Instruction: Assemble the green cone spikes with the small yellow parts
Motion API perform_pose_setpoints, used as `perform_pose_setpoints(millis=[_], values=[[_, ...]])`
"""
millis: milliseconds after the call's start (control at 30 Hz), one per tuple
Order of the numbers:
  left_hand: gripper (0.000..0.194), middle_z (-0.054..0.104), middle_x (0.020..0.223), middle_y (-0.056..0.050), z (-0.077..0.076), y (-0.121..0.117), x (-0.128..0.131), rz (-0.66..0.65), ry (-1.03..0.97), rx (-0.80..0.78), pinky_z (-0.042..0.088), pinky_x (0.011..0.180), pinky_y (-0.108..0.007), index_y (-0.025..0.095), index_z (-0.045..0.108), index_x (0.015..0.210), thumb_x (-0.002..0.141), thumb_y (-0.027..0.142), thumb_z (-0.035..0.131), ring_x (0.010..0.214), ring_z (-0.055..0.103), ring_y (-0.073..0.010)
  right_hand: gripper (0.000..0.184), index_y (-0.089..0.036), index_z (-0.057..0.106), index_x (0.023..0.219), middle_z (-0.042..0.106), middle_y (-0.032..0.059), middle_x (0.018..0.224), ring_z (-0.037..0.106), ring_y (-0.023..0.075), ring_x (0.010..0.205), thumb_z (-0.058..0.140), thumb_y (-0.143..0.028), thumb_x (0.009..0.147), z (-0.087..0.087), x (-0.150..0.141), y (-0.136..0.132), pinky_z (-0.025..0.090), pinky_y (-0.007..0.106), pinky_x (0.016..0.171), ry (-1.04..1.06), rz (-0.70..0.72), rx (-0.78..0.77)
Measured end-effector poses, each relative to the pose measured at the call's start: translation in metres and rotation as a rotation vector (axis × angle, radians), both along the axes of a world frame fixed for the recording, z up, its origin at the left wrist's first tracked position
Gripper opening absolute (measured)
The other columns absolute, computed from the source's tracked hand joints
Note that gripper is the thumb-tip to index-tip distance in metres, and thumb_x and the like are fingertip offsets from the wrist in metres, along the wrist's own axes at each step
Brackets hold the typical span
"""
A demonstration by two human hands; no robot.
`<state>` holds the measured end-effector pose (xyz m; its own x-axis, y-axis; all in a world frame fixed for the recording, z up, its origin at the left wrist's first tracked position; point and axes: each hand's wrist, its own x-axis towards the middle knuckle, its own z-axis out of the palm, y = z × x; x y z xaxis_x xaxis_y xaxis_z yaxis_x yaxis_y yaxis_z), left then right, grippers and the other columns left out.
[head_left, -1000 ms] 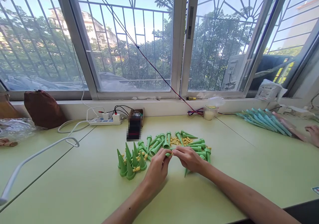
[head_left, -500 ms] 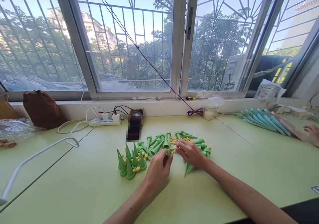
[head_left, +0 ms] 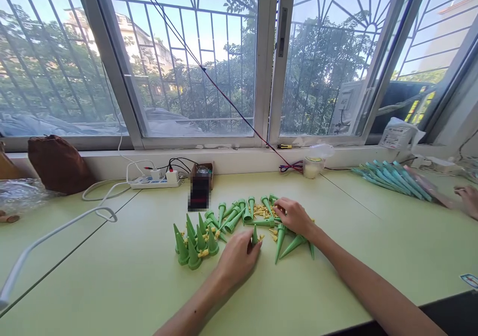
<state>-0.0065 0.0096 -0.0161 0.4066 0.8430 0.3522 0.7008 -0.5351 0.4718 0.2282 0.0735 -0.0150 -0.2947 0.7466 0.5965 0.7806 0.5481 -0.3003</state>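
As the left hand (head_left: 238, 257) clasps it, the held cone (head_left: 255, 234): green, tip up, its lower part hidden behind the thumb; whether it rests on the surface (head_left: 130, 286) cannot be told.
Yellow fitting (head_left: 261, 238): juts out just right of the held cone, low down; the joint is too small to tell.
Handling: by its look, the held cone should be light, stiff plastic, smooth enough to slip along the taper and unlikely to break; the wide base end seems the surest hold. The slim yellow fitting is probably more fragile, best pinched near its root.
Standing cones (head_left: 193, 254): at least 6, left of the held cone, tips up, grouped tightly with yellow bits among them.
Splayed cones (head_left: 279, 244): right of the held cone, lying with points toward the person.
Right hand (head_left: 293, 217): beyond and right of the held cone, fingers bent low among cones; with the fingertips partly hidden, I cannot tell if they pinch anything.
Piled cones (head_left: 234, 220): beyond and left of the held cone, mostly on their sides, some overlapping.
Yellow pieces (head_left: 263, 211): a loose heap beyond the held cone.
Power strip (head_left: 159, 183): well beyond and left of the held cone.
Teal packets (head_left: 392, 179): fanned out, far right of the held cone, near a co-worker's hand (head_left: 467, 199).
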Motion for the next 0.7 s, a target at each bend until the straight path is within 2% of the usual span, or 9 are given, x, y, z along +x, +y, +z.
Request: perform_pose_setpoints(millis=[133,367,700], values=[[0.027,0.056,0.065,-0.001,0.002,-0.0013,0.0006,0.025,0.017,-0.032,0.03,0.058,-0.028,0.022,0.041,0.068,0.091,0.032,0.048,0.061,0.048,-0.0177,0.012,-0.017,0.066,0.093,0.064,0.0047,0.086,0.059,0.0166,0.073,0.054,-0.018,0.096,0.0009,-0.0041,-0.0018,0.044,0.027,0.068,-0.011,0.054,-0.057],[0.024,0.057,0.07,-0.002,0.0077,-0.0035,0.0027,0.037,0.02,-0.091,0.031,0.06,-0.028,0.022,0.04,0.071,0.092,0.033,0.045,0.064,0.05,-0.0181,0.018,-0.016,0.067,0.099,0.066,0.0088,0.094,0.06,0.0223,0.093,0.05,-0.01,0.096,-0.0015,-0.0054,0.0003,0.047,0.032,0.083,-0.036,0.096,-0.094],[0.024,0.057,0.07,-0.001,0.0068,-0.0032,0.0024,0.033,0.022,-0.089,0.031,0.061,-0.028,0.022,0.04,0.072,0.092,0.032,0.044,0.064,0.05,-0.0181,0.029,-0.015,0.071,0.101,0.07,0.0098,0.103,0.059,0.0237,0.103,0.05,-0.002,0.087,-0.0059,-0.0065,0.0048,0.041,0.035,0.094,-0.119,-0.06,-0.189]])
